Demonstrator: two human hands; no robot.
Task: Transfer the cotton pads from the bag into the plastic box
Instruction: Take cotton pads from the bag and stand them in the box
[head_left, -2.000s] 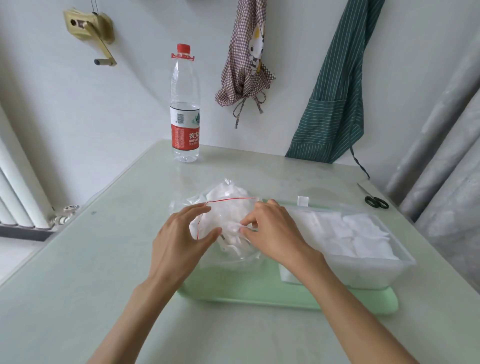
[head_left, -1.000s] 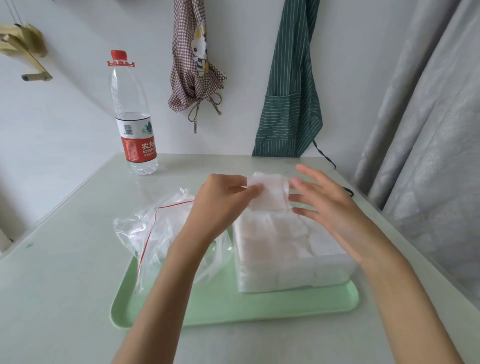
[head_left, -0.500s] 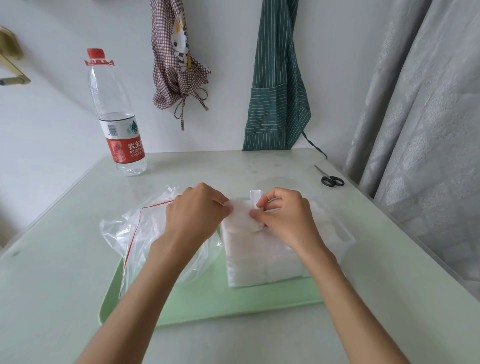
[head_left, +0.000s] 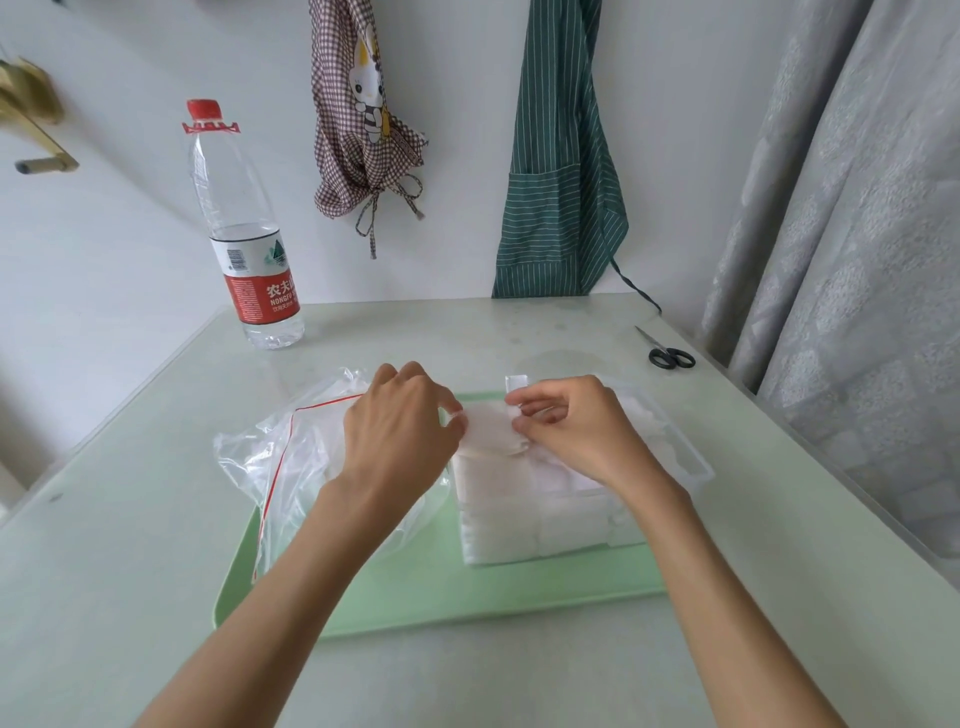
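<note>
Both hands, left hand and right hand, pinched one cotton pad between them, seemingly just above the plastic box.

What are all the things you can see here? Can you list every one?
cotton pad: one, white, pinched between both hands over the box
plastic box: one, clear, full of white pads, on the tray's right
bag: one, clear with red line, on the tray's left
tray: one, light green, on the table
table: one, pale green
water bottle: one, clear, red cap and label, far left
scissors: one, black-handled, far right
checked cloth: one, brown-white, on wall
striped apron: one, green, on wall
curtain: grey, right
brass handle: one, left wall
left hand: one
right hand: one
</note>
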